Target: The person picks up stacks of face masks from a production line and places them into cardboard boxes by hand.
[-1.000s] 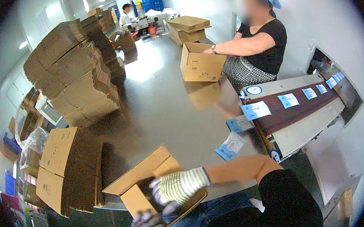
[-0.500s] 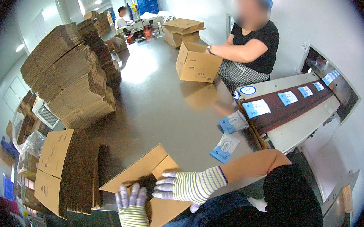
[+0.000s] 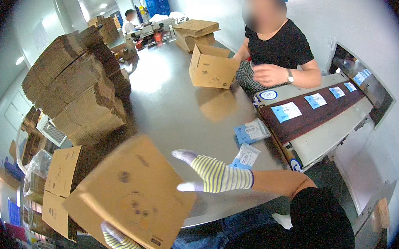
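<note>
A brown cardboard box (image 3: 131, 194) is tilted at the near edge of the metal table, one printed side facing me. My left hand (image 3: 120, 242), in a striped glove, grips its lower left part, and the fingers lie against the cardboard. My right hand (image 3: 216, 174), also gloved, is by the box's upper right edge. Its thumb and fingers are spread, with nothing between them. I cannot tell whether the thumb touches the box. Just past that hand are two blue-and-white packets, one nearer (image 3: 246, 156) and one farther (image 3: 252, 131).
Flattened cartons form a tall stack (image 3: 79, 85) on the left and a bundle (image 3: 61, 188) nearer me. Across the metal table (image 3: 163, 107), a co-worker (image 3: 282, 51) sits beside an open box (image 3: 212, 72). A conveyor belt (image 3: 299, 121) on the right carries several packets.
The box has been tipped up, so a printed side replaces the flaps in view. My right hand has come off the flaps and risen. The co-worker's watch hand has left the open box.
</note>
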Demonstrator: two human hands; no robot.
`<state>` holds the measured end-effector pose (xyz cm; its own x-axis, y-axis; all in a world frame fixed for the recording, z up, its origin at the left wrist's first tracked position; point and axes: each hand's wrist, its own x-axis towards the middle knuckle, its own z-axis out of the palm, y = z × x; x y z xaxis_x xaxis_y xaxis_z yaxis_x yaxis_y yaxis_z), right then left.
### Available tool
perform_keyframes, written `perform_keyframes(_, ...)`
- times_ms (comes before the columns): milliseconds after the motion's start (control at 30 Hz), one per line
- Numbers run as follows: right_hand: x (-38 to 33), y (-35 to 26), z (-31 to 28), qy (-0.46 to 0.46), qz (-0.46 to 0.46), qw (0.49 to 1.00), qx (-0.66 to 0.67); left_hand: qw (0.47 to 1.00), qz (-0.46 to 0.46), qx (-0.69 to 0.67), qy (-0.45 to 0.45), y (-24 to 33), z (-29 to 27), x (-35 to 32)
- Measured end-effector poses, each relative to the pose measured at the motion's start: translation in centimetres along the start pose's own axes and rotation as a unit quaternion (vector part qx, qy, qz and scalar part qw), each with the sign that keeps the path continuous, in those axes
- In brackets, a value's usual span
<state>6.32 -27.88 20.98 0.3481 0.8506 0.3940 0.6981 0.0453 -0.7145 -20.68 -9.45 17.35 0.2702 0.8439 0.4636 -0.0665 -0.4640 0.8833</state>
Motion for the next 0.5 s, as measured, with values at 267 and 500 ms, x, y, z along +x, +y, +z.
perform_keyframes(267,2.3,-7.7,0.2,0.102,-0.102,0.987,-0.073,0.962,-0.114,-0.232,-0.083,-14.2,2.7,-10.1)
perform_keyframes(500,1.7,-4.7,11.7,-0.007,-0.201,0.943,-0.266,0.773,-0.457,-0.439,-0.030,-21.9,2.6,-14.0)
